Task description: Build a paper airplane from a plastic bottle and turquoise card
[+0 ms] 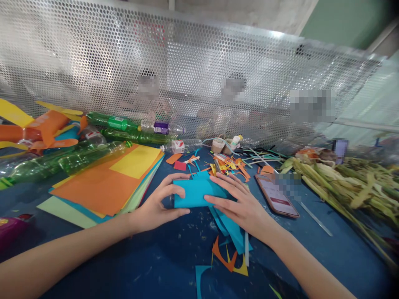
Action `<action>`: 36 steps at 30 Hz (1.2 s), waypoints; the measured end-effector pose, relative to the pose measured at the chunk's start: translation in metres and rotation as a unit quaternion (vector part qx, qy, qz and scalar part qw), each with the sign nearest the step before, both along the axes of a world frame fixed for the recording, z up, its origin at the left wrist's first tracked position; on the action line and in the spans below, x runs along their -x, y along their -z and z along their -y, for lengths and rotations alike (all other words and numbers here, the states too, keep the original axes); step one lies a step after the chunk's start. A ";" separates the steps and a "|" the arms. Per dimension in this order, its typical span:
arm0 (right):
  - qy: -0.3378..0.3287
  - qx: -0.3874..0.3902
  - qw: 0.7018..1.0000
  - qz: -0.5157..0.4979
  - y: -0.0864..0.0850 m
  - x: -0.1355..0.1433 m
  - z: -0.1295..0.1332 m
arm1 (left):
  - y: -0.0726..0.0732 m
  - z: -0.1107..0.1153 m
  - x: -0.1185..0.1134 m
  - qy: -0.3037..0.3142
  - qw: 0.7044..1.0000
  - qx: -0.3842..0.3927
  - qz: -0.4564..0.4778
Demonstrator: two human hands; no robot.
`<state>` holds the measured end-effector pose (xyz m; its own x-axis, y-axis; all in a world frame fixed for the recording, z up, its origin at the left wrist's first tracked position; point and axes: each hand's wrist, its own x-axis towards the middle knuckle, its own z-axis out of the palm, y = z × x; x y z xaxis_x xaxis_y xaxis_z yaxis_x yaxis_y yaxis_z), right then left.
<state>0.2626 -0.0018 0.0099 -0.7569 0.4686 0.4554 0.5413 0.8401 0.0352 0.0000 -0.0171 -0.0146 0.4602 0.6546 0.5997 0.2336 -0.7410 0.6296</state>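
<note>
A piece of blue paper, curved into a roll-like shape, is between my two hands above the blue table. My left hand grips its left end, fingers over the top and thumb below. Spread across the right part of the paper is my right hand, its fingertips resting on the surface. Behind and below the right hand lie more blue paper strips. Whether anything is inside the roll cannot be seen.
Coloured sheets and green bottles lie at the left. Paper scraps are behind my hands. A phone and dry husks are on the right. A perforated metal panel stands at the back.
</note>
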 end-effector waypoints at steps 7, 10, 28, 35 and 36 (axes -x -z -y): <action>0.016 0.030 0.994 -0.103 0.003 -0.013 -0.011 | -0.010 0.002 0.001 0.022 1.000 0.012 -0.012; 0.038 0.029 0.992 -0.117 0.003 -0.015 -0.014 | -0.008 0.002 0.001 0.024 0.999 0.040 0.008; 0.084 0.584 0.618 -0.519 0.006 0.010 -0.003 | 0.009 0.021 -0.015 -0.067 0.997 -0.025 -0.010; 0.126 0.538 0.632 -0.543 0.004 0.012 -0.001 | 0.016 0.012 -0.011 0.048 0.992 0.105 0.048; 0.130 0.542 0.637 -0.533 0.004 0.013 0.001 | 0.017 0.010 -0.010 0.049 0.983 0.160 0.070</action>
